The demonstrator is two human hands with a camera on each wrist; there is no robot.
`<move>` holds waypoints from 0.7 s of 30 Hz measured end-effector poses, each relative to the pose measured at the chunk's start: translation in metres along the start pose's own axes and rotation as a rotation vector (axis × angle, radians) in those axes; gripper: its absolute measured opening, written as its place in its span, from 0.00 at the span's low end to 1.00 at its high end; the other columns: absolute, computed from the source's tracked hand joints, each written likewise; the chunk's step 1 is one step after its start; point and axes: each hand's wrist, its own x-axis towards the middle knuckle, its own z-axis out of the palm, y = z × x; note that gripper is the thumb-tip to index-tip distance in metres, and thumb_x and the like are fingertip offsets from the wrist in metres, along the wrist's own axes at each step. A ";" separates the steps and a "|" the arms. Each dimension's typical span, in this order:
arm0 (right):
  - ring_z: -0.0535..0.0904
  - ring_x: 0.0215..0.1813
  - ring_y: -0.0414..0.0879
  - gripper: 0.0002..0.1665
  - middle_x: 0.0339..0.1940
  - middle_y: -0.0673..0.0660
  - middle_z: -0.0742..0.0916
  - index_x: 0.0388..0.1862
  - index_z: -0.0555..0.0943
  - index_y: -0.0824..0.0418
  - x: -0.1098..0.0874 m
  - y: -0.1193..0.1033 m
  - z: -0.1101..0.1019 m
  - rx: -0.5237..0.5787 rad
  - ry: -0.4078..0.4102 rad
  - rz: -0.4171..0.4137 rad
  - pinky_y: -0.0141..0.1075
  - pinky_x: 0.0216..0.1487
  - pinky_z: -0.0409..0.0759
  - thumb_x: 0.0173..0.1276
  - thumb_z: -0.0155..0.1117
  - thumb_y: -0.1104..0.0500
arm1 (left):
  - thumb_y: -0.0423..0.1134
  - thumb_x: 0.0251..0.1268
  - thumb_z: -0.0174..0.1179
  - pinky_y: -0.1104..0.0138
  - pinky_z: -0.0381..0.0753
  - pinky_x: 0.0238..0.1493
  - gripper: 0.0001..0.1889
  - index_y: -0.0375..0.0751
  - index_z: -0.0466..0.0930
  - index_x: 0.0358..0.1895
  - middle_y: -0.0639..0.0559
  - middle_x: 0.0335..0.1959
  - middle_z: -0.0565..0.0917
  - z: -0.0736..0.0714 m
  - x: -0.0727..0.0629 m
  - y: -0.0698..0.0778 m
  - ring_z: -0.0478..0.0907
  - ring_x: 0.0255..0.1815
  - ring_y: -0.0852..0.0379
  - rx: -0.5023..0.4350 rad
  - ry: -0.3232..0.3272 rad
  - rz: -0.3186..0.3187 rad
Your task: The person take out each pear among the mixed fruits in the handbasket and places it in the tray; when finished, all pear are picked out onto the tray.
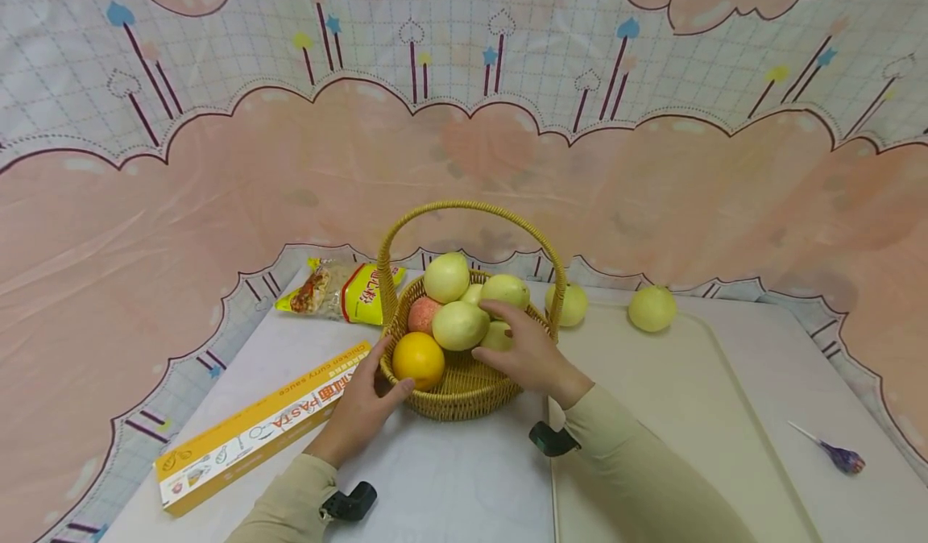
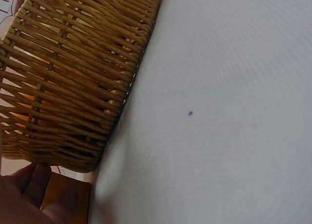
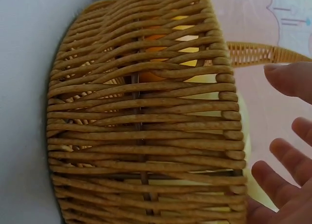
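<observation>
Basket (image 1: 464, 404) close in both wrist views

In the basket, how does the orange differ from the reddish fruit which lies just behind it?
Colour: the orange is bright yellow-orange, while the reddish fruit is pinkish red.
Visibility: the orange shows almost whole; the reddish fruit is partly covered by a pale green fruit.
Place: the orange sits nearer the person, the reddish fruit farther back.
Shared: both look rounded and lie toward the left side of the basket.
</observation>
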 end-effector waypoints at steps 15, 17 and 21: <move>0.73 0.67 0.56 0.38 0.68 0.62 0.76 0.71 0.70 0.66 0.016 0.003 0.014 0.001 0.013 0.029 0.49 0.67 0.72 0.64 0.73 0.59 | 0.54 0.72 0.59 0.43 0.46 0.76 0.43 0.42 0.47 0.81 0.36 0.79 0.51 0.001 0.001 -0.001 0.47 0.79 0.37 0.005 0.006 -0.003; 0.72 0.68 0.55 0.38 0.69 0.61 0.76 0.71 0.70 0.65 0.019 0.003 0.015 0.004 0.008 0.046 0.48 0.69 0.70 0.64 0.73 0.59 | 0.54 0.72 0.59 0.42 0.46 0.76 0.43 0.42 0.47 0.81 0.36 0.79 0.51 0.001 0.001 -0.001 0.46 0.79 0.37 0.006 0.006 -0.006; 0.70 0.70 0.53 0.38 0.69 0.60 0.75 0.71 0.70 0.64 0.023 0.004 0.017 0.017 0.000 0.080 0.47 0.71 0.67 0.64 0.73 0.58 | 0.54 0.72 0.59 0.42 0.45 0.76 0.43 0.41 0.47 0.81 0.36 0.79 0.51 0.001 0.001 0.000 0.46 0.79 0.37 0.006 0.006 -0.009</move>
